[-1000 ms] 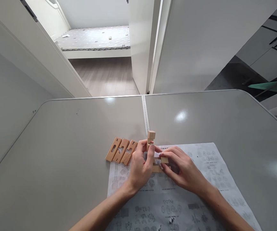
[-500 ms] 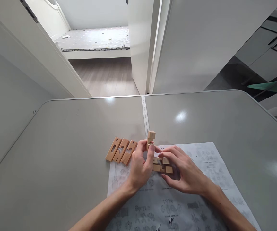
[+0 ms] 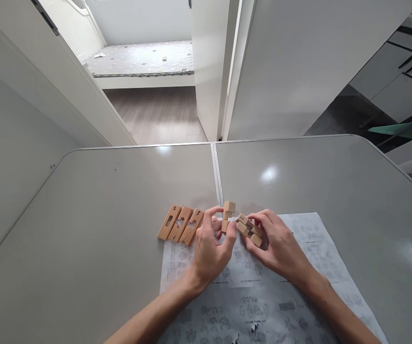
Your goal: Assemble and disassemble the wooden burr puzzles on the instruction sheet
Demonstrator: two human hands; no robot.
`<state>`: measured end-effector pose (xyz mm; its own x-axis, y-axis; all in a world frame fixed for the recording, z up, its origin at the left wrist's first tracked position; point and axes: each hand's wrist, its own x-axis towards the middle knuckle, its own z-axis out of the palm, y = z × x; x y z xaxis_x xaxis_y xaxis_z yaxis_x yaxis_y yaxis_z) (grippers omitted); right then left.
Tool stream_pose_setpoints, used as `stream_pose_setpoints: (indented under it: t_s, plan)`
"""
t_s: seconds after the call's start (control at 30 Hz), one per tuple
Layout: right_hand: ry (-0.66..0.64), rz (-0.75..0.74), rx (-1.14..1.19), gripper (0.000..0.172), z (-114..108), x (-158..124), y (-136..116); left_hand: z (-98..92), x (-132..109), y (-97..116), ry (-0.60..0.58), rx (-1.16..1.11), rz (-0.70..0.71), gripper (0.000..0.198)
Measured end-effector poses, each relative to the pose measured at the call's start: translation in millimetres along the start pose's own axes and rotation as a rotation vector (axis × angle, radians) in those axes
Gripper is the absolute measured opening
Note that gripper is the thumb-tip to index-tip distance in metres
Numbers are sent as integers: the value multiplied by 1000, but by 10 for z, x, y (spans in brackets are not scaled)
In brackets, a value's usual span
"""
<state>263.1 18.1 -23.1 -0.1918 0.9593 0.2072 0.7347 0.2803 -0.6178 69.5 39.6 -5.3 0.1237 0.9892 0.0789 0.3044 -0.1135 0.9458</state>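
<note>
Between the thumb and fingers of my left hand (image 3: 211,243) stands a notched wooden puzzle piece (image 3: 227,216), held upright. My right hand (image 3: 275,239) grips a cluster of pale interlocking wooden puzzle pieces (image 3: 249,230), tilted, just right of the left hand's piece. A small gap seems to lie between the two. Left of my left hand, three flat brown wooden pieces lie side by side: one marked 2 (image 3: 169,222), a middle one (image 3: 180,224) and one marked 3 (image 3: 192,228), each with a cut-out.
A large printed paper sheet (image 3: 252,286) with diagrams lies beneath my hands. The grey table (image 3: 120,215) has a metal seam (image 3: 217,174) down its middle. Beyond the far edge are an open doorway and a bed (image 3: 144,59).
My right hand has raised and tilted the cluster of wooden pieces. My left hand has shifted slightly right with its notched piece, which is turned a little.
</note>
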Motion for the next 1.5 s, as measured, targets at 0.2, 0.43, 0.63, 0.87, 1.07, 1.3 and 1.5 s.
stream_pose_setpoints:
  t_s: [0.2, 0.43, 0.63, 0.87, 1.07, 1.3, 1.5]
  plan:
    - [50, 90, -27, 31, 31, -24, -2, 52, -38, -56, -82, 182, 80, 35]
    - [101, 138, -11, 34, 42, -28, -23, 105, -72, -103, -95, 356, 207, 27]
    - [148, 147, -18, 37, 60, -20, -9, 124, -90, -125, -83, 413, 229, 39]
    - [137, 143, -3, 36, 48, -30, -14, 121, -91, -144, -86, 423, 252, 46]
    - [113, 174, 93, 30, 23, -28, -34, 107, -124, -125, -63, 374, 348, 62]
    - [-6, 51, 159, 32, 41, -47, -55, 35, -184, -102, -187, 257, 663, 28]
    - [7, 47, 191, 26, 124, -66, -174, 104, -402, -78, -596, 257, 706, 32]
